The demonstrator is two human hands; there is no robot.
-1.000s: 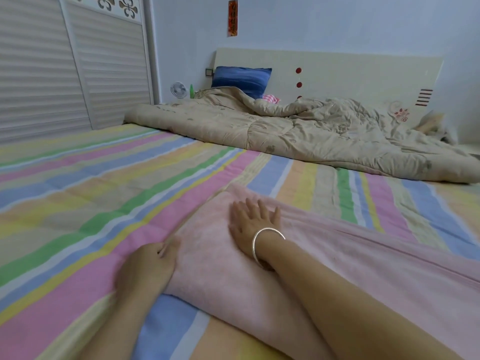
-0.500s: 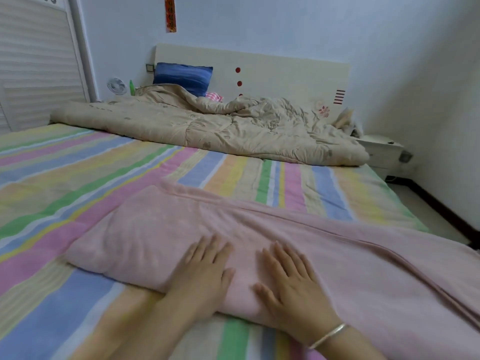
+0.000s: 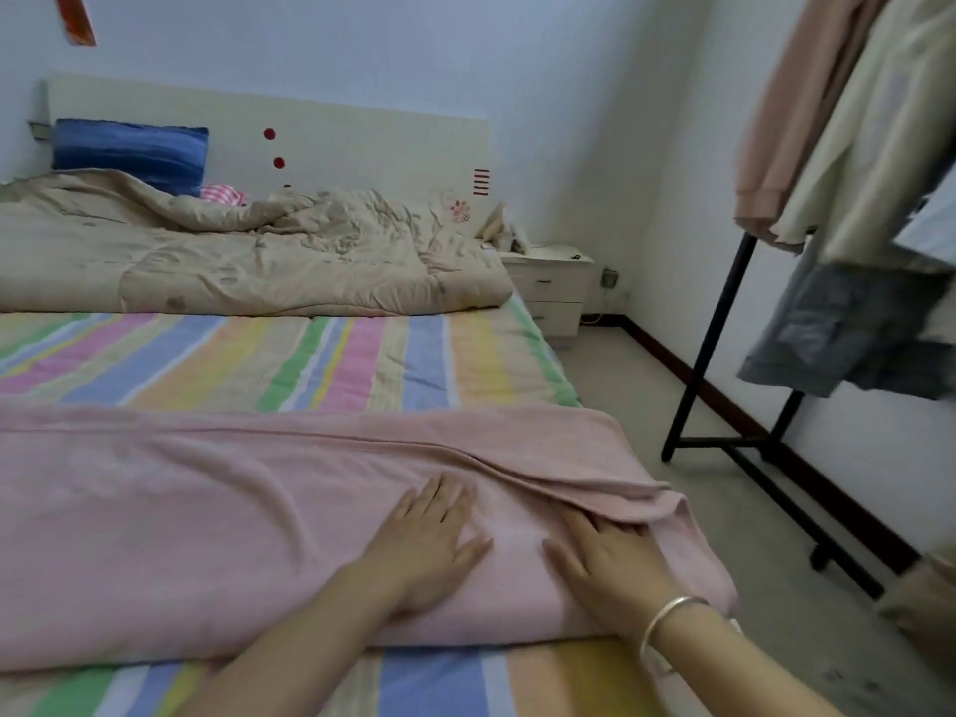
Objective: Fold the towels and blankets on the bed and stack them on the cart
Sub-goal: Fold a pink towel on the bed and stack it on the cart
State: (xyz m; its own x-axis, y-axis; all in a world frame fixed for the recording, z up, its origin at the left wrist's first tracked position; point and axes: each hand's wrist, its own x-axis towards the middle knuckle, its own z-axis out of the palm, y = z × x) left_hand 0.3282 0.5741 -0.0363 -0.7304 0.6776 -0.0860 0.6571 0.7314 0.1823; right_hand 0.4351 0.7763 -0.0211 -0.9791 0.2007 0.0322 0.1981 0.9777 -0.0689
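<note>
Hands flat on pink blanket, near edge of bed

Left hand (image 3: 424, 540): palm down on the pink blanket (image 3: 207, 509), fingers straight and spread, gripping nothing.
Right hand (image 3: 605, 556): just to the right, also flat, fingers extended with tips against a raised fold; silver bracelet (image 3: 667, 613) at the wrist.
Pink blanket: folded into a long band across the near part of the bed, its right end at the mattress edge.
Striped sheet (image 3: 310, 359): pastel, covers the mattress beyond.
Beige quilt (image 3: 233, 261): rumpled, far end.
Blue pillow (image 3: 129, 150): far left, against the headboard (image 3: 362, 142).
Nightstand (image 3: 553, 287): far right corner.
Garment rack (image 3: 719, 328): right, hung with clothes.
</note>
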